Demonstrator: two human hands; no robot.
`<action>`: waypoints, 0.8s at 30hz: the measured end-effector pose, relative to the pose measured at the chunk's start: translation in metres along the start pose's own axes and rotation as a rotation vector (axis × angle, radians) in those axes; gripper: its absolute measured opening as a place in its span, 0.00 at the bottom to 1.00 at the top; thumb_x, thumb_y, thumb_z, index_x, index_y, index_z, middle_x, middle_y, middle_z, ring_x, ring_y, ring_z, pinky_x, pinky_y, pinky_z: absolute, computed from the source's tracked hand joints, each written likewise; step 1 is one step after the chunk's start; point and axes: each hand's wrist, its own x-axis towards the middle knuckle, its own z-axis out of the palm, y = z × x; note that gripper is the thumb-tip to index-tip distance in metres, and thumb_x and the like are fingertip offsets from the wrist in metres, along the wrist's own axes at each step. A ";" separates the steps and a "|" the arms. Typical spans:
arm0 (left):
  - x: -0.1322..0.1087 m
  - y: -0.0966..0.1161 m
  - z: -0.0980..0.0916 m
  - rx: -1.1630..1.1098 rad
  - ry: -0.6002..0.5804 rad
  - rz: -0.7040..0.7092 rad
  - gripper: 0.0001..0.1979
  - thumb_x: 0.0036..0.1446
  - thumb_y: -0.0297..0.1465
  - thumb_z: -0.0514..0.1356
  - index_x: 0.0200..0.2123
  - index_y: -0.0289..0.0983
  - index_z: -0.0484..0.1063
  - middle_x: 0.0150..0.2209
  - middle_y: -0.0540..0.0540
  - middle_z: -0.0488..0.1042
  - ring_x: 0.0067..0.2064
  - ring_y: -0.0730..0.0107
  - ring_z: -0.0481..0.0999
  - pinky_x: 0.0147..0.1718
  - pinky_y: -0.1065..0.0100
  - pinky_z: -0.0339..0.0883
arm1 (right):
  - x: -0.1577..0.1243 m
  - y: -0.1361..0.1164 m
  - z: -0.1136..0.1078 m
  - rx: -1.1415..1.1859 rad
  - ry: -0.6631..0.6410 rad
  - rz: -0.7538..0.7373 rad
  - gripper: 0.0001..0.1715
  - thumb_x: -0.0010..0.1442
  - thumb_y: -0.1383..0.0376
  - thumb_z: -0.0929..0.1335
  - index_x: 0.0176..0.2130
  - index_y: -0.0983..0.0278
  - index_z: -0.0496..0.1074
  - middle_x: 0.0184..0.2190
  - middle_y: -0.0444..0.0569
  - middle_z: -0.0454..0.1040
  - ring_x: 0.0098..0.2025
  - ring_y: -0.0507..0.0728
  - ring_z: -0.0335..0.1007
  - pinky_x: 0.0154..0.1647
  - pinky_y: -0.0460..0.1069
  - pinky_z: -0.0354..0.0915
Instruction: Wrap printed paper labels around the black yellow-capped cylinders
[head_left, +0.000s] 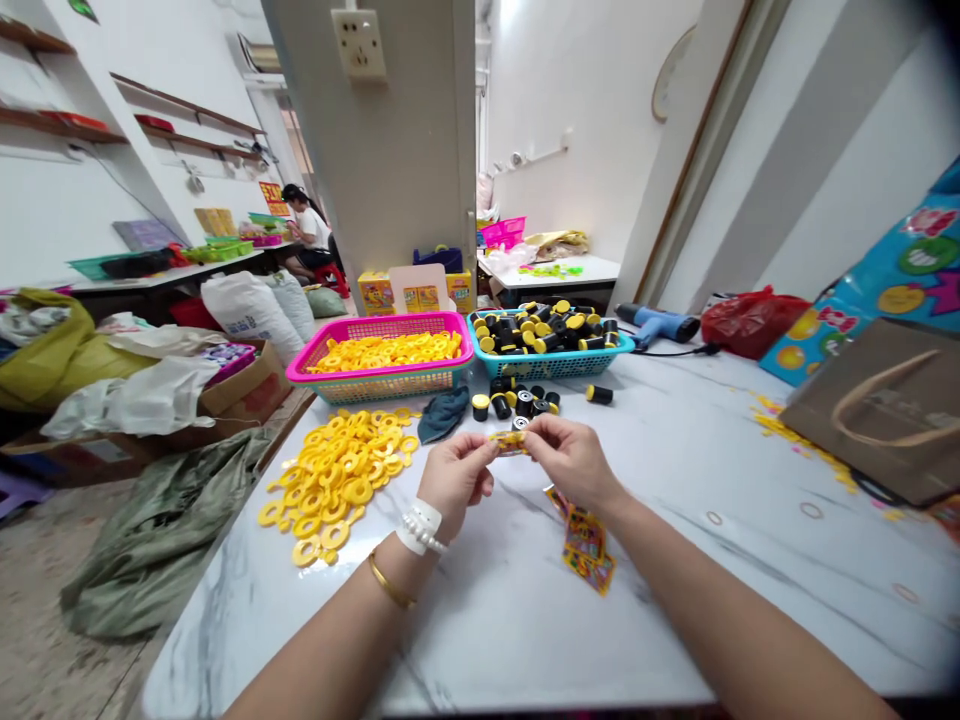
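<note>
Evidently held a yellow wrapper (511, 441) by left fingers (478, 459) and right fingers (541, 446), perhaps risking a tear through uneven pulling.

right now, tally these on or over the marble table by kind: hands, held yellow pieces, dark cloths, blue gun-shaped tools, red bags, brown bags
left hand and right hand: 2
held yellow printed piece: 1
dark cloth: 1
blue gun-shaped tool: 1
red bag: 1
brown bag: 1
total: 7
</note>
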 end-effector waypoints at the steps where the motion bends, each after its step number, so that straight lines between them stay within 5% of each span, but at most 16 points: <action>1: 0.000 -0.001 0.000 -0.010 -0.019 -0.032 0.20 0.41 0.44 0.71 0.28 0.37 0.70 0.13 0.55 0.64 0.13 0.80 0.58 0.14 0.76 0.38 | 0.005 0.001 -0.013 -0.065 -0.035 -0.019 0.14 0.60 0.59 0.66 0.28 0.63 0.75 0.24 0.44 0.74 0.27 0.52 0.67 0.28 0.47 0.60; 6: 0.007 -0.006 -0.003 0.009 -0.008 -0.091 0.22 0.40 0.44 0.71 0.29 0.36 0.68 0.17 0.53 0.68 0.14 0.82 0.60 0.13 0.77 0.37 | 0.023 0.019 -0.071 -0.418 -0.222 0.070 0.16 0.55 0.51 0.71 0.36 0.58 0.79 0.33 0.47 0.78 0.31 0.55 0.71 0.32 0.49 0.63; 9: 0.012 -0.010 -0.007 0.028 0.028 -0.112 0.23 0.40 0.46 0.71 0.28 0.37 0.66 0.15 0.54 0.67 0.13 0.82 0.58 0.13 0.77 0.37 | 0.023 0.034 -0.075 -0.635 -0.241 0.127 0.21 0.48 0.49 0.74 0.40 0.57 0.79 0.36 0.49 0.78 0.34 0.58 0.73 0.32 0.49 0.63; 11: 0.015 -0.013 -0.009 0.036 0.028 -0.118 0.25 0.39 0.47 0.71 0.28 0.37 0.65 0.17 0.52 0.70 0.13 0.81 0.60 0.13 0.77 0.37 | 0.023 0.045 -0.069 -0.746 -0.251 0.199 0.17 0.46 0.53 0.75 0.35 0.58 0.79 0.34 0.50 0.79 0.34 0.59 0.74 0.30 0.49 0.61; 14: 0.017 -0.018 -0.010 0.071 -0.010 -0.116 0.26 0.42 0.52 0.68 0.29 0.38 0.62 0.16 0.51 0.71 0.11 0.82 0.56 0.12 0.77 0.37 | 0.028 0.061 -0.067 -0.844 -0.172 0.321 0.08 0.49 0.61 0.72 0.33 0.61 0.78 0.33 0.54 0.79 0.35 0.62 0.76 0.29 0.49 0.61; 18: 0.015 -0.019 -0.007 0.116 -0.070 -0.125 0.23 0.45 0.48 0.68 0.32 0.35 0.68 0.18 0.49 0.73 0.12 0.81 0.58 0.12 0.76 0.39 | 0.036 0.076 -0.083 -0.902 -0.029 0.449 0.11 0.47 0.68 0.71 0.35 0.65 0.77 0.35 0.61 0.80 0.38 0.67 0.77 0.31 0.52 0.63; 24: 0.012 -0.012 -0.004 -0.010 -0.030 -0.208 0.13 0.46 0.31 0.70 0.33 0.29 0.76 0.25 0.44 0.77 0.18 0.83 0.64 0.14 0.76 0.39 | 0.042 0.081 -0.089 -0.801 0.057 0.380 0.16 0.54 0.58 0.68 0.43 0.59 0.75 0.41 0.49 0.80 0.42 0.59 0.76 0.38 0.48 0.66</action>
